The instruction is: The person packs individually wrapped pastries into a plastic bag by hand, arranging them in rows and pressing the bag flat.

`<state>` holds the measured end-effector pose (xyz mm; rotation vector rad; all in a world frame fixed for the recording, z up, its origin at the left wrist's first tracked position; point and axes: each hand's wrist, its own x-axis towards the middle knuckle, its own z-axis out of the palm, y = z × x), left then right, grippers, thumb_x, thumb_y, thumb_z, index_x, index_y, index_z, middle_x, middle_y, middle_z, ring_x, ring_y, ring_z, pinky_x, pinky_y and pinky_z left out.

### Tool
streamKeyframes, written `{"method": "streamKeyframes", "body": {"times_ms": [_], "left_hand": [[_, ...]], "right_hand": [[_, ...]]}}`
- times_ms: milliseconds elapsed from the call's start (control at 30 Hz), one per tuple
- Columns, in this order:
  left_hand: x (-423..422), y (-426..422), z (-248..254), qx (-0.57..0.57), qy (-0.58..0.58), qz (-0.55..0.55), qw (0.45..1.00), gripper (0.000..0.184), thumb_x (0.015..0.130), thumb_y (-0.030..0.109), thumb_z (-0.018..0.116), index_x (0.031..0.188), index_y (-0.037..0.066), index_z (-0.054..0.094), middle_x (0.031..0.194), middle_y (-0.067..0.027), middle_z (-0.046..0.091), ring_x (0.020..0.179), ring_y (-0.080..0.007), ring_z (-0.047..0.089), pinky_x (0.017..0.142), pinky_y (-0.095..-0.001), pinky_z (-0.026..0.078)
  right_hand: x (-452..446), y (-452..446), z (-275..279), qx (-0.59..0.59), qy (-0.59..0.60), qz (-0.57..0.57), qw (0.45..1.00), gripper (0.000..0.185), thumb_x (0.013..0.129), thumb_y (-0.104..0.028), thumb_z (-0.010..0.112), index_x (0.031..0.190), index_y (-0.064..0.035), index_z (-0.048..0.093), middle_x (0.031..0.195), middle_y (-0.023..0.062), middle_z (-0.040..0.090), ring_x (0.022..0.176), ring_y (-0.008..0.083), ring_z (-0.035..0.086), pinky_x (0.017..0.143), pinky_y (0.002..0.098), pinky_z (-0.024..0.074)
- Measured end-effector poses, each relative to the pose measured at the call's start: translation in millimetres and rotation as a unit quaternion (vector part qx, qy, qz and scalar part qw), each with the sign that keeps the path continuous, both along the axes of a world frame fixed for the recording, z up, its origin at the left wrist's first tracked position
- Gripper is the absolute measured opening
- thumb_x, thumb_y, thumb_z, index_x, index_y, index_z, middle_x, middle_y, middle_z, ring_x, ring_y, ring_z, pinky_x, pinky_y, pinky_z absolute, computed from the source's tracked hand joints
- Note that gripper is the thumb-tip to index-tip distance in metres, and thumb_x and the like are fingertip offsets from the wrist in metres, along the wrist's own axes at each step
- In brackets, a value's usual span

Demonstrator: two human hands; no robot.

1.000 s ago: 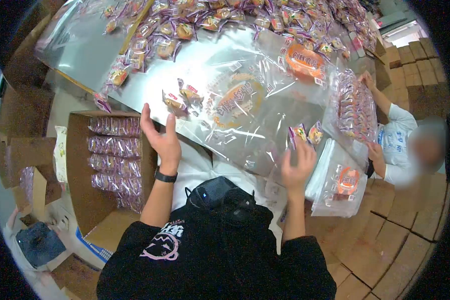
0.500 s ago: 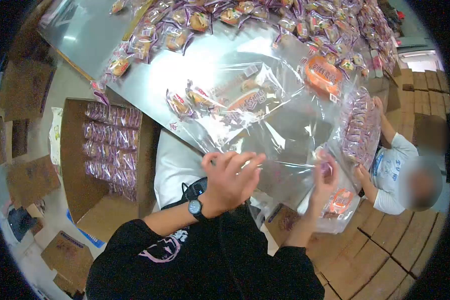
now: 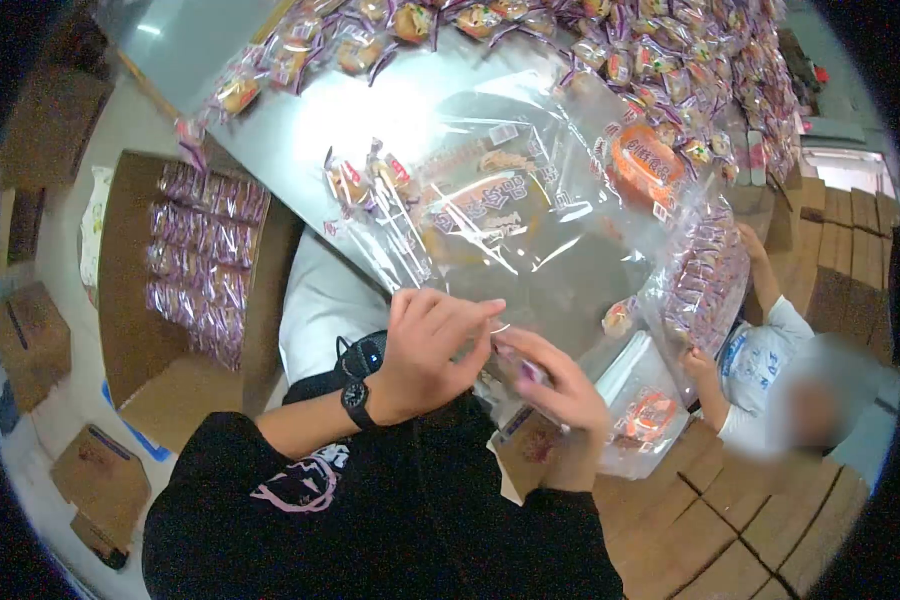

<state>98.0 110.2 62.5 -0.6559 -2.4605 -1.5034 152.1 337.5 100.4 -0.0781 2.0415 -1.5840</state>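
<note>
A large clear plastic bag (image 3: 580,250) with orange and white print lies over the table's near edge, its mouth toward me. My left hand (image 3: 435,345), wearing a black watch, is closed in a pinch at the bag's near edge. Close against it, my right hand (image 3: 560,385) curls around a small purple-wrapped packet (image 3: 530,372), mostly covered by the fingers. Two wrapped pastries (image 3: 348,185) rest at the bag's left side. Another single wrapped pastry (image 3: 618,318) sits right of my hands. Whether the right fingertips also grip the film, I cannot tell.
Many wrapped pastries (image 3: 660,70) are heaped across the back of the metal table (image 3: 300,125). An open carton (image 3: 170,400) at left holds rows of packets. At right, another person (image 3: 760,360) handles a filled bag (image 3: 705,270). Stacked cartons (image 3: 730,520) stand below.
My right hand has moved left with the purple packet and met my left hand. My left fingers, spread before, have closed. The bag's near edge is no longer stretched between my hands.
</note>
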Motion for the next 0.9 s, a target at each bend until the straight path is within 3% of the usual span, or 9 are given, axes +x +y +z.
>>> {"method": "streamKeyframes", "body": {"times_ms": [167,267,333,400,567,733,800,867,900], "left_hand": [[3.7,-4.1,5.6,0.042,-0.044,0.008,0.998,0.032,0.078,0.006,0.079,0.108,0.013,0.073,0.091,0.0015,0.069,0.084,-0.0214,0.059,0.084,-0.0377,0.04],[8.2,-4.2,-2.6,0.051,-0.023,0.004,0.998,0.023,0.081,0.011,0.078,0.104,0.013,0.074,0.094,0.0009,0.07,0.092,-0.0206,0.062,0.087,-0.0382,0.04],[10.9,-5.9,-2.1,0.063,-0.021,0.007,0.998,0.019,0.081,0.011,0.078,0.099,0.013,0.074,0.095,0.0003,0.07,0.094,-0.0211,0.062,0.089,-0.0386,0.04],[9.4,-7.8,-0.8,0.07,0.004,0.009,0.998,0.019,0.078,0.009,0.081,0.096,0.013,0.074,0.093,-0.0002,0.071,0.089,-0.0224,0.063,0.087,-0.0384,0.041],[11.4,-11.0,-1.4,0.09,0.003,-0.014,0.996,0.017,0.078,0.008,0.081,0.093,0.013,0.074,0.093,-0.0009,0.07,0.089,-0.0228,0.063,0.087,-0.0383,0.042],[15.0,-11.7,-3.2,0.101,-0.008,-0.031,0.994,0.017,0.079,0.008,0.08,0.094,0.013,0.074,0.093,-0.0015,0.07,0.092,-0.0226,0.064,0.088,-0.0379,0.042],[15.6,-12.8,-8.4,0.106,-0.016,-0.035,0.994,0.016,0.079,0.009,0.081,0.093,0.013,0.075,0.092,-0.0014,0.07,0.091,-0.0227,0.063,0.088,-0.0378,0.042],[12.3,-20.3,-10.1,0.1,-0.015,-0.051,0.994,0.021,0.08,0.011,0.081,0.099,0.013,0.074,0.097,-0.003,0.069,0.096,-0.0233,0.063,0.09,-0.0382,0.042],[10.8,-28.6,-10.4,0.092,-0.013,-0.064,0.994,0.027,0.08,0.012,0.082,0.105,0.013,0.074,0.103,-0.0046,0.069,0.101,-0.0238,0.063,0.093,-0.0386,0.043]], "right_hand": [[-21.7,-26.3,-50.2,0.169,0.181,0.012,0.969,0.061,0.092,-0.019,0.071,0.147,0.0004,0.052,0.159,0.023,0.042,0.143,0.0361,0.047,0.116,0.0448,0.037],[-30.5,-41.0,-70.1,-0.009,0.165,-0.144,0.976,0.061,0.092,-0.015,0.072,0.146,0.0008,0.05,0.156,0.0221,0.046,0.141,0.0339,0.048,0.114,0.0427,0.0393],[-43.9,-50.8,-88.6,0.026,0.164,-0.188,0.968,0.063,0.091,-0.013,0.076,0.146,-0.0002,0.049,0.139,0.0139,0.056,0.123,0.0241,0.056,0.104,0.0369,0.0455],[-56.8,-66.7,-101.9,-0.089,0.09,-0.259,0.958,0.064,0.091,-0.012,0.077,0.146,-0.001,0.047,0.129,0.0093,0.058,0.114,0.0192,0.056,0.099,0.0352,0.0474],[-93.1,-96.5,-119.4,0.077,0.305,-0.297,0.902,0.056,0.089,-0.015,0.081,0.136,-0.0021,0.053,0.116,0.0061,0.057,0.104,0.0166,0.055,0.089,0.0302,0.0483],[-121.1,-121.1,-95.9,0.431,0.358,-0.32,0.764,0.045,0.084,-0.019,0.085,0.122,-0.0071,0.064,0.128,0.016,0.054,0.116,0.028,0.055,0.1,0.0413,0.0455],[-138.5,-126.5,-123.9,0.099,0.34,-0.417,0.837,0.044,0.083,-0.019,0.083,0.122,-0.0084,0.066,0.13,0.0188,0.052,0.12,0.0319,0.054,0.105,0.0457,0.0429],[-144.9,-119.3,-137.2,0.066,0.373,-0.398,0.835,0.048,0.084,-0.018,0.08,0.127,-0.0075,0.063,0.132,0.0206,0.052,0.122,0.0333,0.054,0.107,0.047,0.0427],[-142.7,-102.5,-134.9,0.208,0.423,-0.341,0.813,0.053,0.084,-0.016,0.078,0.132,-0.0061,0.059,0.133,0.021,0.052,0.122,0.0327,0.054,0.107,0.0461,0.0439]]}}
